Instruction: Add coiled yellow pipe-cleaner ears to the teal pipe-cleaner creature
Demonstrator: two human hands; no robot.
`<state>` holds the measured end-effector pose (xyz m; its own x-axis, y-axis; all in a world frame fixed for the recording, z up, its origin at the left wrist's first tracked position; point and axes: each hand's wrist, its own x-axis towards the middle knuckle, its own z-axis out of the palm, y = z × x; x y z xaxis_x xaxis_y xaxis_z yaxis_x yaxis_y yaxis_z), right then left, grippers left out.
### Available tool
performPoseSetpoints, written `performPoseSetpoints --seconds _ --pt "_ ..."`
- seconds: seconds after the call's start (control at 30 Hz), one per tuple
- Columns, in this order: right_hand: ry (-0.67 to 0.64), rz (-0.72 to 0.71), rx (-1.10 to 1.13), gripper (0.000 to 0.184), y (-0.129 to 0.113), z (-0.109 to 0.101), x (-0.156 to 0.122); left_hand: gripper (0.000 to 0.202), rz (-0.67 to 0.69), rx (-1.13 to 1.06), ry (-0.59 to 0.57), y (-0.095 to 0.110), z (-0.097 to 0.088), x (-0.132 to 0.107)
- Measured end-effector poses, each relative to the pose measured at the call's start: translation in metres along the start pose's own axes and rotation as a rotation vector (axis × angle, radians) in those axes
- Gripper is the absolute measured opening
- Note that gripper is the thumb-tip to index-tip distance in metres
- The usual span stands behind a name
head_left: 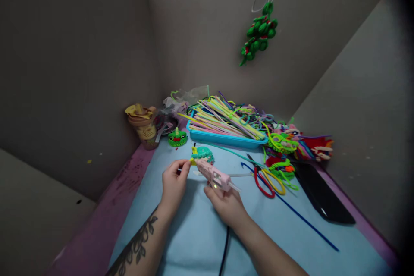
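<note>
Dim grey walls [200, 30] around a blue-covered table [190, 241] with purplish edges [100, 224].

Glue gun [215, 176] in right hand [229, 207]: smooth plastic. Teal piece [205, 153] past left hand [175, 180]: fuzzy, rough. Tray [226, 139] beyond both hands: smooth plastic. Slab [325, 194] right of right hand: glossy.

The pale blue tabletop [190, 239] bears scissors [261, 170], a tray [226, 139] and a black slab [325, 195].
</note>
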<state>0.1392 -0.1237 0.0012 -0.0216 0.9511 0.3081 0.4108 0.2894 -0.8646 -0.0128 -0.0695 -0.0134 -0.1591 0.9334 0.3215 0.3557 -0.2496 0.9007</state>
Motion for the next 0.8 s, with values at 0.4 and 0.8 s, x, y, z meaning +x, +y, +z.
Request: performPoseSetpoints --seconds 0.4,0.8 --pt "-0.042 -0.027 -0.029 0.044 -0.0021 0.0034 -0.0010 0.024 0.014 -0.019 0.006 -0.0038 -0.0008 -0.0010" --pt "-0.073 0.013 0.154 0.047 -0.0012 0.0046 -0.0006 0.022 -0.022 -0.063 0.012 0.0024 -0.0013 -0.0021"
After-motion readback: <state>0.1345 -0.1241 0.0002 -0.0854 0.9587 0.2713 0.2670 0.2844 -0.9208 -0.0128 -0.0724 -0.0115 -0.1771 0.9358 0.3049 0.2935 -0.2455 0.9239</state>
